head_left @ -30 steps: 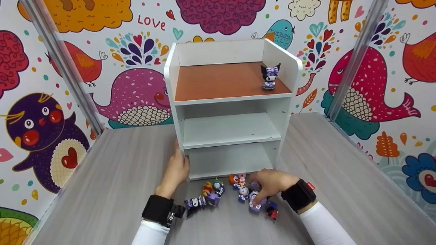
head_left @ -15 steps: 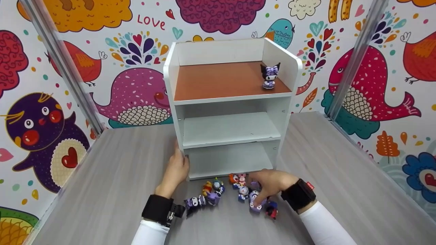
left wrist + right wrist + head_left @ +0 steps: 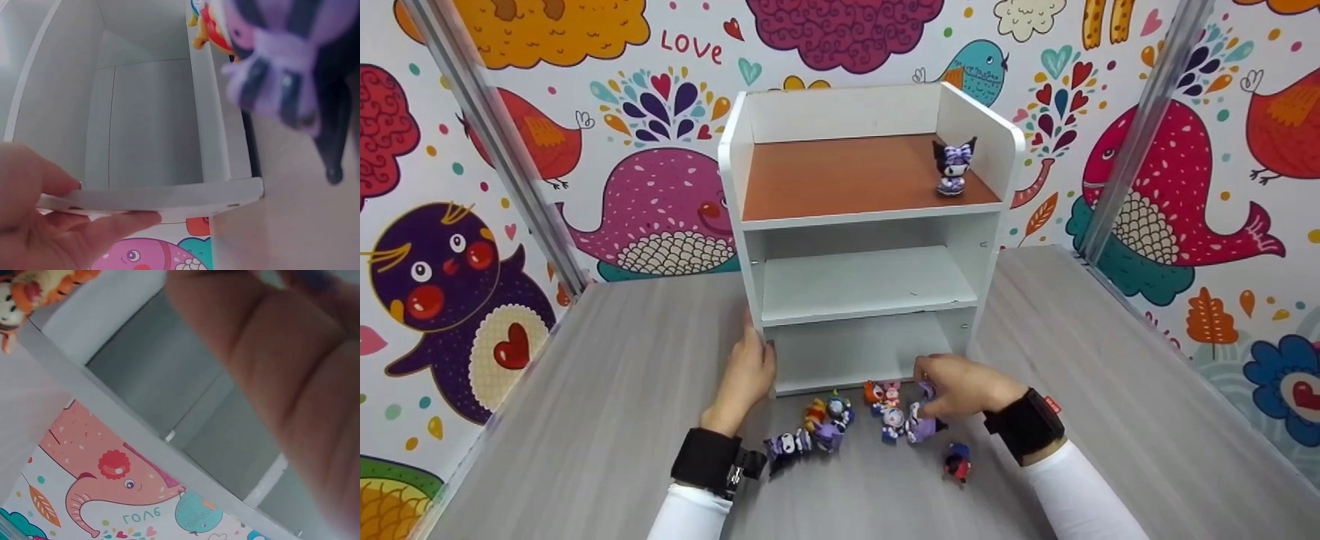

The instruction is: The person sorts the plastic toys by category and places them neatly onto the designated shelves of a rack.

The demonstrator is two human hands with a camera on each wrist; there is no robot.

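Note:
A small white three-tier shelf (image 3: 855,289) stands on the grey wood-grain table. Its left side panel (image 3: 169,197) is gripped by my left hand (image 3: 748,371), thumb on the inner face and fingers on the outer one. In front of the bottom tier, my right hand (image 3: 967,386) pinches a purple-and-white toy figurine (image 3: 919,426), partly covered by the fingers. Beside it lie a blue-and-white figurine (image 3: 892,424) and an orange tiger figurine (image 3: 22,304). A black-eared figurine with a purple bow (image 3: 954,169) stands upright on the brown top tier.
Several more figurines lie left of centre, among them a yellow bear in red (image 3: 814,414) and a black-and-purple figurine (image 3: 789,446). A red-and-blue figurine (image 3: 958,461) lies nearer me on the right. Patterned walls (image 3: 660,217) enclose the table.
My right hand has shifted slightly up and to the right, and the purple-and-white figurine has moved with it, away from the red-and-blue one. My left hand stays on the shelf panel.

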